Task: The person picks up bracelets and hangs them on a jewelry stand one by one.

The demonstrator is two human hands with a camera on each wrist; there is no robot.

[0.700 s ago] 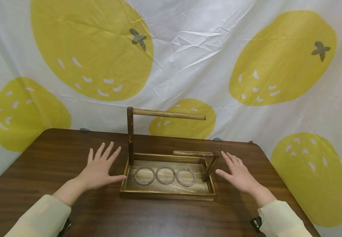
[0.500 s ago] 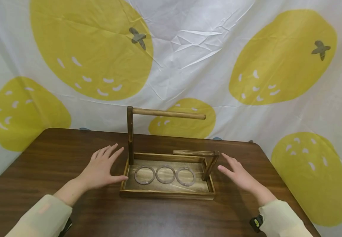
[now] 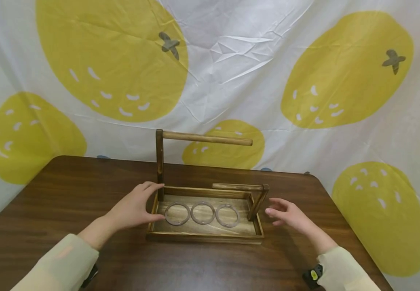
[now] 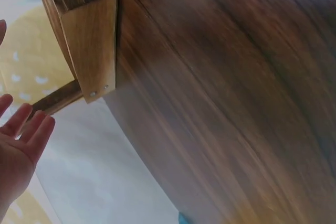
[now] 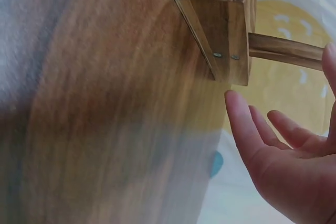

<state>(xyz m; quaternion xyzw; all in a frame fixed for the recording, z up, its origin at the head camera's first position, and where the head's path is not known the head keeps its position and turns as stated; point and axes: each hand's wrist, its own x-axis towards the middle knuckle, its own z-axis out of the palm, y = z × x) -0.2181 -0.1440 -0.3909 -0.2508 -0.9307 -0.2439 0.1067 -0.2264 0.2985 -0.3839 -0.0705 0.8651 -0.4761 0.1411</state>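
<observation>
White cloth (image 3: 231, 95) printed with big yellow fruit hangs beyond both hands, creased above them. The left hand (image 3: 132, 207) reaches over the near end of a wooden tray (image 3: 206, 237), thumb and fingers held wide apart; its thumb tip is right by the closest of three rings (image 3: 203, 224), though whether they touch I cannot tell. Past the opposite end, the right hand (image 3: 289, 216) hovers just outside the tray, fingers loosely bent and slightly parted.

Pale, greyish and round, the rings lie flat in a row inside the tray, between the hands. Just beyond the left fingertips stands a tall post (image 3: 160, 159) carrying a long bar (image 3: 210, 138); beside the right hand, a shorter post (image 3: 258, 204) bears a lower bar (image 3: 237, 187). Beneath everything spreads a dark brown wood-grain table (image 3: 202, 266), its rounded far corners out past each hand.
</observation>
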